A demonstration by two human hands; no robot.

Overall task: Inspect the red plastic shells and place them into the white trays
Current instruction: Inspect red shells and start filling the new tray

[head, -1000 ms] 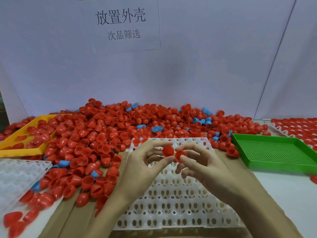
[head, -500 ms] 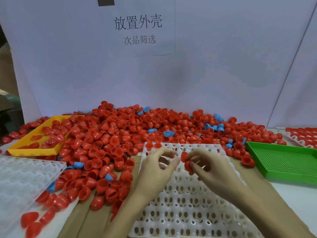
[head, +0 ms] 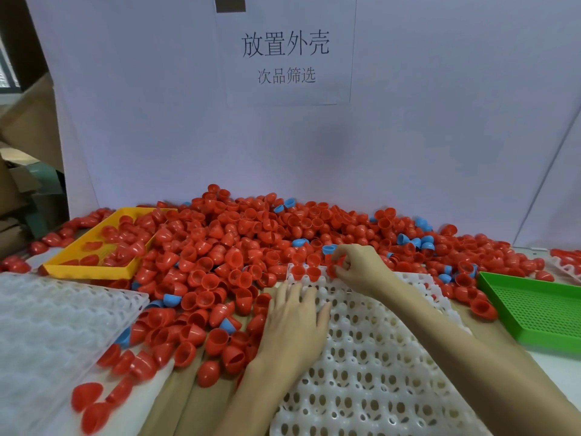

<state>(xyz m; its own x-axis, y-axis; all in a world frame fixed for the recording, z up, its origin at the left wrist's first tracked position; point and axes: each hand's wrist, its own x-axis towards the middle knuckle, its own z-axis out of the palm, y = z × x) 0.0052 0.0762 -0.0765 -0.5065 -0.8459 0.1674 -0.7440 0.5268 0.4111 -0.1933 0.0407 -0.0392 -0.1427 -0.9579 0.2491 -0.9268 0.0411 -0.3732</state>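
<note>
red shell (head: pixel 334 268) pinched in right hand (head: pixel 361 268) fingertips, over white tray (head: pixel 377 357)

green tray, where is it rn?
Head view, right side: the green tray sits empty on the table, right of the white tray and just past the right edge of the red shell pile.

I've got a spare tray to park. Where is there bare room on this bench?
Bare white table between the white tray and the green tray, and the green tray's own empty floor. Crowded: the red shells heaped behind and left, into the yellow tray.
</note>
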